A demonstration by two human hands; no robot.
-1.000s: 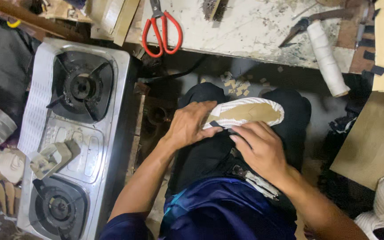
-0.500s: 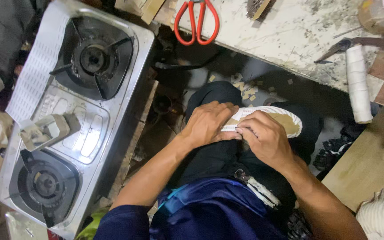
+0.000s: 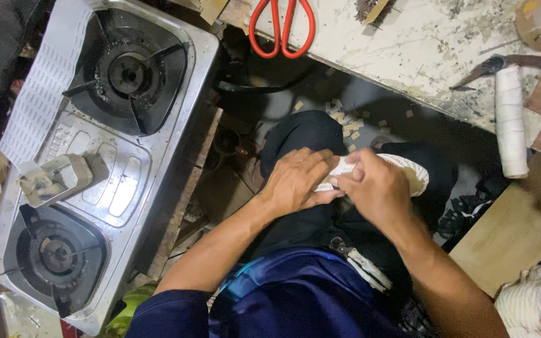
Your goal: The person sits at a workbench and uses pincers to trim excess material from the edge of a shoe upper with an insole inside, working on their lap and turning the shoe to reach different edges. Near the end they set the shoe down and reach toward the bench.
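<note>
White shoe sole (image 3: 402, 172) lies on my lap. My left hand (image 3: 298, 181) and right hand (image 3: 374, 188) both grip it, fingers curled around, touching each other.

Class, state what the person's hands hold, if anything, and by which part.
Both hands, left hand and right hand, hold a white shoe sole on the lap, gripping its near end.

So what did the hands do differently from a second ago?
The right hand slid up over the white shoe sole on the lap and now covers most of its tan top, meeting the left hand. Both still hold it. The stove, red scissors and white roll stayed put; only the camera shifted.
</note>
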